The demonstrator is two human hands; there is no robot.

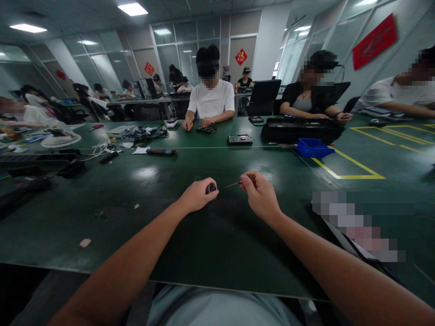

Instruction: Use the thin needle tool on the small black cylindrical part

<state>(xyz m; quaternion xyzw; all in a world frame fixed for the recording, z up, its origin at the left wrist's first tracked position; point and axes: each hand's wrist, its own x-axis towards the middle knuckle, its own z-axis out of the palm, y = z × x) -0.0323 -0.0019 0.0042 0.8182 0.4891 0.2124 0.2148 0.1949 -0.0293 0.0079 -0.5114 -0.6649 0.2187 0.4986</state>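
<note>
My left hand (199,194) is closed around a small dark round part (211,189) that peeks out between thumb and fingers. My right hand (260,194) pinches a thin tool with a slim metal shaft (233,184), its tip pointing left toward the dark part, a short gap away. Both hands hover just above the dark green table (176,235), close together in the middle of the view. Most of the small part is hidden inside my fist.
A blue bin (312,147) and a black tray (301,130) sit at the right rear, circuit boards (239,139) and cables (142,132) further back. Yellow tape lines (350,170) mark the right side. Other people sit across the table and at the right.
</note>
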